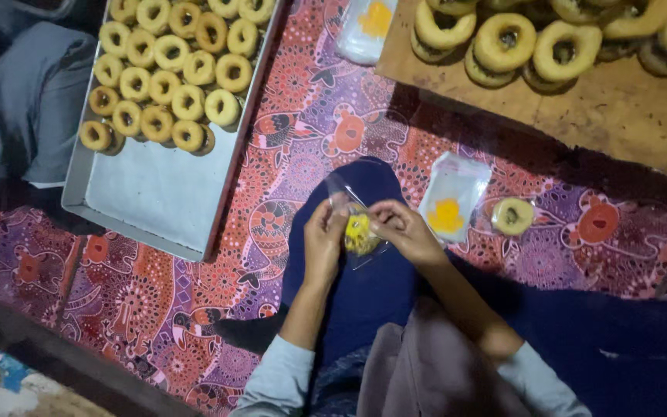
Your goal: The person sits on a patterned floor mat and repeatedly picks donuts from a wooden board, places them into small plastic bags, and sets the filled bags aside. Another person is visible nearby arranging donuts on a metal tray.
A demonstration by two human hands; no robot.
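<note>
A patterned red floor mat (pixel 194 309) covers the dim floor, a metal tray (pixel 156 201) of ring cookies lying up-left of the fingers. Both the left hand (pixel 324 241) and right hand (pixel 407 230) pinch a small clear plastic bag (pixel 360 232) — crinkled, with a yellow patch — between them, over the lap.

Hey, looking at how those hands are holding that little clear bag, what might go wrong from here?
1. Both the left hand and right hand pinch the thin clear bag at its top; it might tear or slip onto the lap.
2. A loose ring pastry lies on the patterned cloth by the knee and could get crushed.
3. The pastry pile sits near the wooden board's edge and may tumble off.
</note>
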